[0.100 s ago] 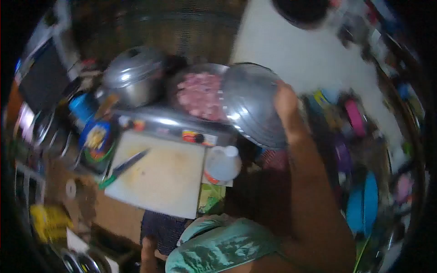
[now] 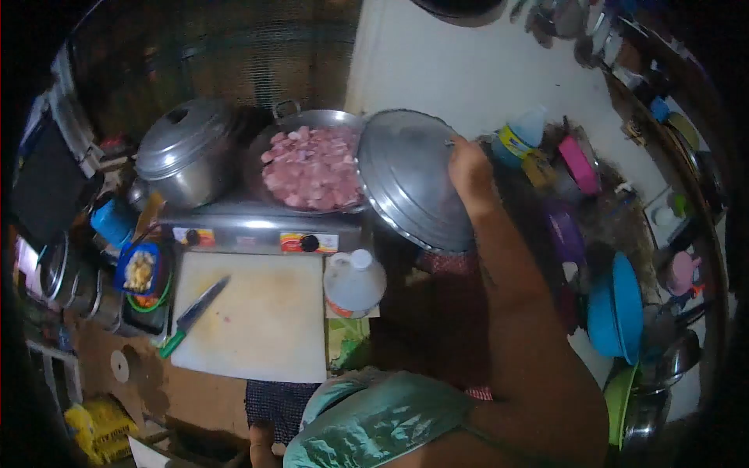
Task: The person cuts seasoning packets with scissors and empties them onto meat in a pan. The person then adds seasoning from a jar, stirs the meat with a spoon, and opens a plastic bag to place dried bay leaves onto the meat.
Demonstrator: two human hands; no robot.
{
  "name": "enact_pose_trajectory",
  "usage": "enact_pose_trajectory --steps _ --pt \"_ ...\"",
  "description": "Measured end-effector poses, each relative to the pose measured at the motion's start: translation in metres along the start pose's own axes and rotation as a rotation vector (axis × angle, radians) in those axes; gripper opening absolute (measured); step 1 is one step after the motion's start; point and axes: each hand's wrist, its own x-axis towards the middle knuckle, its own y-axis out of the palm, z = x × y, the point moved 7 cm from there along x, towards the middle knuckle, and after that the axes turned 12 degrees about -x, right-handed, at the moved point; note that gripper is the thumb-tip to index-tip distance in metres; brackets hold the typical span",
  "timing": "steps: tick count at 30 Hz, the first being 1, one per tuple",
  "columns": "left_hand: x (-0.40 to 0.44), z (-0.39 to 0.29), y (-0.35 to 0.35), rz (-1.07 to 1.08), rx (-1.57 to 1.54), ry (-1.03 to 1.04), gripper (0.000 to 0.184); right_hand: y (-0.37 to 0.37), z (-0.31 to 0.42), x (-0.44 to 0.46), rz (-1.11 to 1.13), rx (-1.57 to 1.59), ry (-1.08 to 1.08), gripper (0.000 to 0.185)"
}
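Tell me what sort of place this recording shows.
A kitchen, probably a home one. A wide pan of what looks like cut raw meat sits on a stove, and a knife lies on a cutting board in front.

No wording can be read clearly. Dark lettering on the yellow bag (image 2: 100, 429) and print on the stove (image 2: 253, 236)'s knob labels (image 2: 329, 241) are too blurred.
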Motion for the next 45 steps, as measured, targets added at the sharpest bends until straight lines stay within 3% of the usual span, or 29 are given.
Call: enact_pose_trajectory --steps 1,2,3,4,5,8,11,12,13,19,24,27,32,37,39,41,42,44,45 --pt "0.030 0.029 -0.069 -0.056 -0.006 -0.025 0.035 0.027 0.030 0.001 -0.099 0.129 0.092 0.026" --pt "0.055 0.042 -0.093 -0.093 -0.072 -0.049 0.035 0.028 0.024 0.016 -0.207 0.162 0.087 0.025" --pt "0.063 0.083 -0.174 -0.211 -0.099 -0.119 0.035 0.029 0.036 0.022 -0.158 0.265 0.329 0.023" --pt "0.077 0.088 -0.173 -0.232 -0.217 -0.158 0.035 0.001 0.012 0.018 -0.098 -0.026 0.152 0.022" --pt "0.087 0.120 -0.171 -0.260 -0.326 -0.220 0.036 -0.003 0.004 0.020 -0.089 -0.127 0.066 0.021" --pt "0.075 0.139 -0.191 -0.399 -0.517 -0.373 0.037 0.016 -0.030 -0.002 -0.116 -0.073 0.063 0.020" --pt "0.031 0.074 -0.237 -0.553 -0.463 -0.457 0.031 0.068 -0.108 -0.044 -0.095 -0.026 0.143 0.018" --pt "0.047 0.087 -0.214 -0.622 -0.361 -0.425 0.030 0.076 -0.116 -0.043 -0.098 -0.041 0.147 0.018" --pt "0.033 0.057 -0.216 -0.450 -0.369 -0.410 0.029 0.083 -0.127 -0.045 -0.101 -0.036 0.164 0.017" --pt "0.003 0.001 -0.161 -0.385 -0.422 -0.407 0.032 0.097 -0.141 -0.028 -0.114 -0.082 0.182 0.016" --pt "-0.013 0.001 -0.125 -0.291 -0.478 -0.491 0.033 0.091 -0.127 -0.006 -0.200 -0.062 0.162 0.015" --pt "-0.025 0.035 -0.107 -0.417 -0.556 -0.576 0.033 0.067 -0.093 0.015 -0.307 -0.018 0.127 0.015" --pt "-0.042 0.104 -0.095 -0.598 -0.506 -0.633 0.025 0.004 0.041 0.035 -0.574 0.173 -0.040 0.016" --pt "-0.102 0.178 -0.119 -0.836 -0.721 -0.666 0.020 -0.081 0.287 -0.011 -0.784 0.596 -0.377 0.017" --pt "-0.149 0.198 -0.127 -0.916 -0.763 -0.693 0.023 -0.110 0.385 -0.046 -0.497 0.914 -0.350 0.015" --pt "-0.163 0.247 -0.090 -0.932 -0.787 -0.828 0.027 -0.158 0.471 -0.102 -0.484 0.840 -0.411 0.017" --pt "-0.172 0.267 -0.072 -0.936 -0.801 -0.893 0.029 -0.155 0.511 -0.116 -0.275 1.006 -0.421 0.016" --pt "-0.203 0.282 -0.051 -0.733 -0.888 -0.973 0.037 -0.188 0.575 -0.169 -0.465 0.951 -0.696 0.012" --pt "-0.209 0.297 -0.029 -0.669 -0.952 -1.012 0.038 -0.191 0.606 -0.190 -0.262 1.080 -0.748 0.010"
